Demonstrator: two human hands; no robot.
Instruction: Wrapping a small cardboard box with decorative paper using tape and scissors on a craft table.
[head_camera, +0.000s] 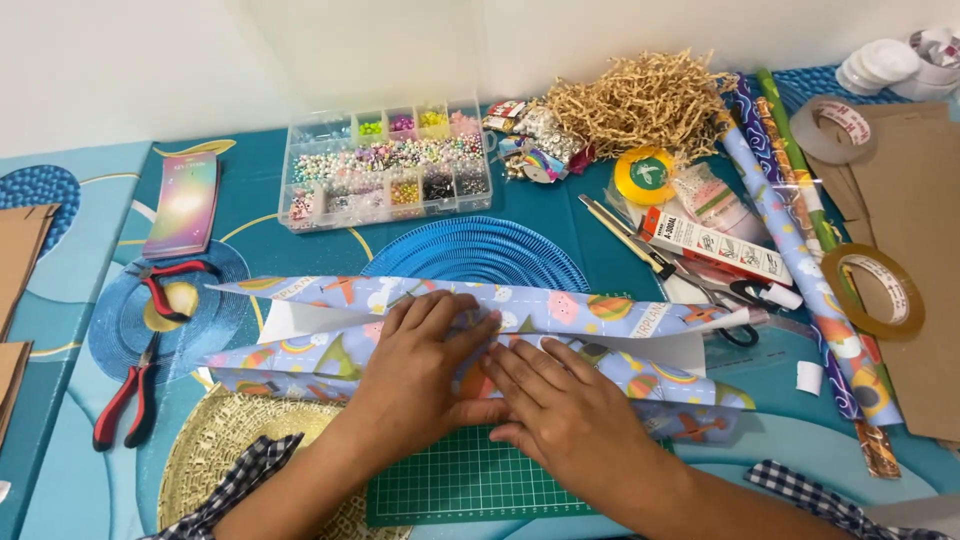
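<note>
Both hands sit at centre frame, pressed flat on the wrapping paper (560, 320), a light blue printed sheet folded over something that can't be seen from here. Left hand (425, 350): fingers together, extended, flat on the upper flap, gripping nothing. Right hand (570, 400): fingers slightly spread, tips on the seam where the 2 flaps meet, also pressing, not pinching. The paper lies across the middle of the frame, its lower edge over the green cutting mat (460, 485) at bottom centre, and its left end over a woven gold placemat (215, 440).

Risks, judged from this layout:
- Flaps are held by pressure only; no tape visible on the seam. If either hand lifts, the fold likely springs open.
- Tape is well apart from the hands: yellow roll (645, 175) upper centre-right, brown tape ring (880, 290) far right. Reaching means freeing 1 hand, so the seam may slip or go crooked.
- Uneven push from the right fingertips could crease or tear the thin sheet at the fold.
- Black-handled scissors (745, 310) lie just beside the paper's right end, near the white underside flap; sliding the parcel rightward could snag there.
- Red pliers (125, 400) lower left and the bead box (385, 165) up top are far enough away, low concern.
</note>
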